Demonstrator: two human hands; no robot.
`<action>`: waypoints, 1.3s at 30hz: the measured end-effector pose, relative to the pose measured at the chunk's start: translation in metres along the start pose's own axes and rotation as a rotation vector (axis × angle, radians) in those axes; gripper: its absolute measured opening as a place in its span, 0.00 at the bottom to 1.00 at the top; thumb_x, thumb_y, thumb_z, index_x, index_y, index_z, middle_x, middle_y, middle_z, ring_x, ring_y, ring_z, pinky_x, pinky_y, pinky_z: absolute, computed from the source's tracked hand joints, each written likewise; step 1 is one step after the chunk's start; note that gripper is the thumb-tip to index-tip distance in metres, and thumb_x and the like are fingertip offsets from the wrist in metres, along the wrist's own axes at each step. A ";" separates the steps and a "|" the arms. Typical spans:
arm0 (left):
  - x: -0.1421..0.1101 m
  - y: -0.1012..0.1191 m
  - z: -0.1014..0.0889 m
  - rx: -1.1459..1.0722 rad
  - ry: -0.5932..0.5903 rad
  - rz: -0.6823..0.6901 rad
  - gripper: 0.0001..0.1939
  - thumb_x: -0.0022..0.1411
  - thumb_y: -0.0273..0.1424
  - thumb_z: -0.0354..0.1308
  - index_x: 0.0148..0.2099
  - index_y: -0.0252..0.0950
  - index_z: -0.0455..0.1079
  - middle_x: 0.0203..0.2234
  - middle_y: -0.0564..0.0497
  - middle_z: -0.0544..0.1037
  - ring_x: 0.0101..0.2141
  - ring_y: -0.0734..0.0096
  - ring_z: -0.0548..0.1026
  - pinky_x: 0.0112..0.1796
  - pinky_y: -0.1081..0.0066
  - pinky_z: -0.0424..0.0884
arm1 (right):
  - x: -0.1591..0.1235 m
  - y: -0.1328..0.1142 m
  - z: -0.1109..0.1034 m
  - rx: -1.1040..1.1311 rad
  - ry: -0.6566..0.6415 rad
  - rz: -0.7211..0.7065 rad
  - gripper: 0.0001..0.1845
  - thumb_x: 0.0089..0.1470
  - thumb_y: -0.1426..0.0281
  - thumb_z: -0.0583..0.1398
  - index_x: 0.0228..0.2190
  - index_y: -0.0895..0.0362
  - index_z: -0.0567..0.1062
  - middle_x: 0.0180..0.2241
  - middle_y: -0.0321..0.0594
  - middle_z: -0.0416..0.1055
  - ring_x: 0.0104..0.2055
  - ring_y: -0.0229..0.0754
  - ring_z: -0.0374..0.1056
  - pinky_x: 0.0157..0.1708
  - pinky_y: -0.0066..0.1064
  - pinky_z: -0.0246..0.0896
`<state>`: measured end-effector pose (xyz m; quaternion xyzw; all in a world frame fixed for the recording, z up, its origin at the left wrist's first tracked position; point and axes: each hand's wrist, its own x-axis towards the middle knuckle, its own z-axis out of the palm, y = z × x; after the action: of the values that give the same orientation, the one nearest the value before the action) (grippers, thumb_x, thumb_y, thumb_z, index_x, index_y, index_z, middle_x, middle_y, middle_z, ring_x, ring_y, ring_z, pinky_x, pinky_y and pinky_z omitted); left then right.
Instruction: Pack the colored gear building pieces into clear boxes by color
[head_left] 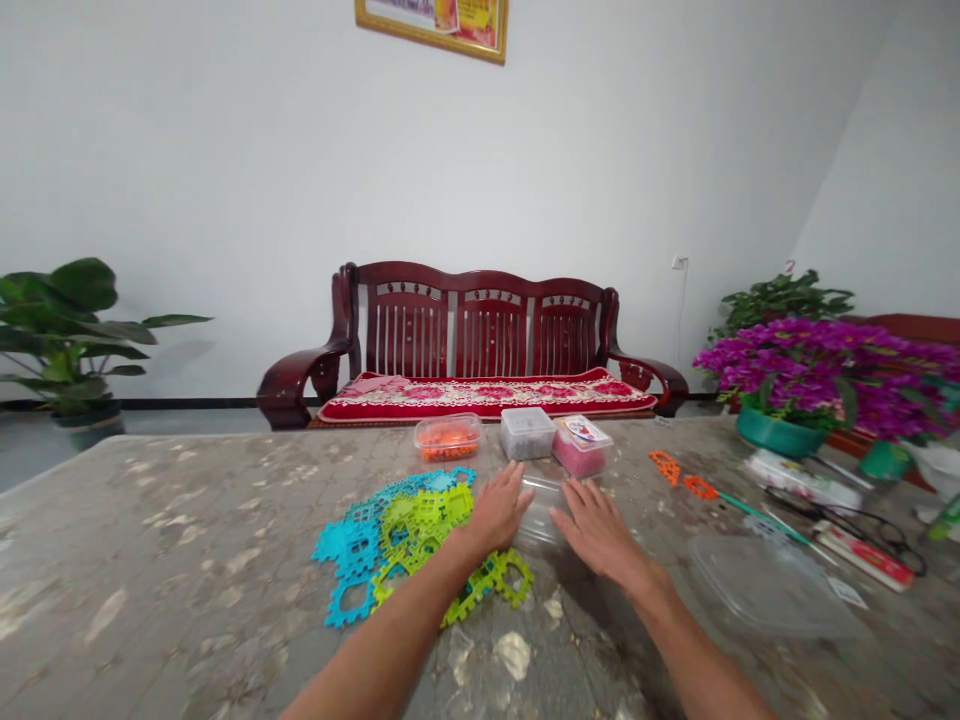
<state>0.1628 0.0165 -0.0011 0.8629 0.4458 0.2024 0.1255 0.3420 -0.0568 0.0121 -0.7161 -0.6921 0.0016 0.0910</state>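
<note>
Between my two hands is a clear plastic container point(543, 520), low on the table. My left hand point(499, 508) grips its left side, fingers pointing away from me. On the opposite side my right hand point(597, 530) holds it, thumb toward the near part and fingers along the edge. No contents show through the container. Left of it lies a heap of flat interlocking pieces with toothed edges: lime green ones point(442, 508) on top, blue ones point(349, 545) to the left. My left forearm passes over part of the heap.
Behind my hands stand plastic boxes of orange pieces point(448, 438), grey pieces point(526, 436) and pink pieces point(581, 455). To the right lie orange toothed pieces point(664, 467), a clear lid point(772, 585), glasses point(892, 545) and a purple flower pot point(780, 430). A wooden bench point(491, 330) stands beyond.
</note>
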 end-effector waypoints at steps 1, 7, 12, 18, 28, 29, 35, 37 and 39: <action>-0.006 0.000 -0.004 0.010 0.012 -0.018 0.27 0.74 0.36 0.42 0.70 0.31 0.54 0.68 0.37 0.58 0.67 0.53 0.58 0.64 0.51 0.59 | -0.001 -0.006 -0.003 -0.003 0.029 -0.021 0.35 0.65 0.53 0.49 0.66 0.59 0.61 0.69 0.49 0.52 0.71 0.59 0.44 0.67 0.57 0.40; -0.078 -0.001 -0.025 0.153 0.002 -0.087 0.28 0.70 0.38 0.50 0.69 0.36 0.58 0.67 0.40 0.62 0.68 0.47 0.56 0.65 0.43 0.54 | -0.009 -0.035 0.013 0.023 0.122 -0.333 0.28 0.62 0.69 0.54 0.63 0.53 0.66 0.66 0.43 0.60 0.69 0.51 0.52 0.68 0.48 0.44; -0.132 -0.010 -0.032 0.252 -0.227 -0.007 0.36 0.63 0.45 0.59 0.70 0.46 0.57 0.69 0.42 0.57 0.69 0.41 0.49 0.65 0.35 0.44 | -0.015 -0.003 0.026 -0.006 0.144 -0.287 0.30 0.59 0.78 0.52 0.62 0.53 0.67 0.66 0.43 0.61 0.67 0.49 0.56 0.65 0.45 0.50; -0.133 -0.026 -0.019 0.289 -0.237 0.086 0.33 0.65 0.39 0.59 0.70 0.50 0.56 0.70 0.43 0.53 0.70 0.45 0.49 0.65 0.38 0.47 | -0.019 0.070 0.012 -0.090 0.157 -0.172 0.36 0.54 0.85 0.48 0.60 0.51 0.69 0.64 0.39 0.65 0.68 0.46 0.55 0.67 0.50 0.42; -0.107 -0.036 -0.026 0.360 -0.088 0.090 0.33 0.67 0.42 0.56 0.71 0.51 0.54 0.70 0.46 0.55 0.69 0.47 0.50 0.65 0.40 0.48 | -0.003 0.082 0.000 -0.161 0.172 0.145 0.33 0.51 0.81 0.54 0.58 0.57 0.70 0.63 0.48 0.65 0.66 0.54 0.57 0.64 0.48 0.48; -0.104 -0.040 -0.028 0.382 -0.055 0.038 0.32 0.67 0.44 0.56 0.70 0.50 0.56 0.70 0.45 0.56 0.69 0.45 0.50 0.65 0.39 0.46 | -0.002 0.078 0.001 -0.157 0.182 0.147 0.32 0.52 0.79 0.56 0.59 0.58 0.69 0.63 0.49 0.65 0.65 0.54 0.58 0.63 0.47 0.49; -0.095 -0.064 -0.021 0.460 -0.013 -0.137 0.29 0.69 0.43 0.54 0.69 0.46 0.60 0.68 0.40 0.61 0.66 0.43 0.59 0.63 0.41 0.51 | -0.007 0.071 0.006 -0.231 0.335 0.160 0.23 0.57 0.73 0.58 0.55 0.55 0.72 0.53 0.49 0.72 0.53 0.53 0.65 0.50 0.42 0.58; -0.096 -0.069 -0.016 0.466 0.015 -0.108 0.28 0.69 0.42 0.54 0.69 0.47 0.61 0.68 0.41 0.61 0.67 0.44 0.59 0.63 0.42 0.51 | -0.010 0.074 0.005 -0.270 0.402 0.174 0.19 0.57 0.73 0.58 0.51 0.55 0.75 0.47 0.49 0.74 0.49 0.54 0.65 0.46 0.42 0.58; -0.097 -0.072 -0.011 0.463 0.042 -0.077 0.28 0.68 0.42 0.55 0.68 0.47 0.61 0.68 0.41 0.61 0.66 0.44 0.59 0.63 0.43 0.52 | -0.011 0.077 0.002 -0.278 0.423 0.174 0.15 0.58 0.73 0.57 0.45 0.55 0.77 0.42 0.49 0.74 0.46 0.54 0.65 0.44 0.42 0.57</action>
<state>0.0554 -0.0214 -0.0434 0.8467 0.5152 0.1077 -0.0773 0.4180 -0.0691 -0.0020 -0.7630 -0.5869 -0.2353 0.1341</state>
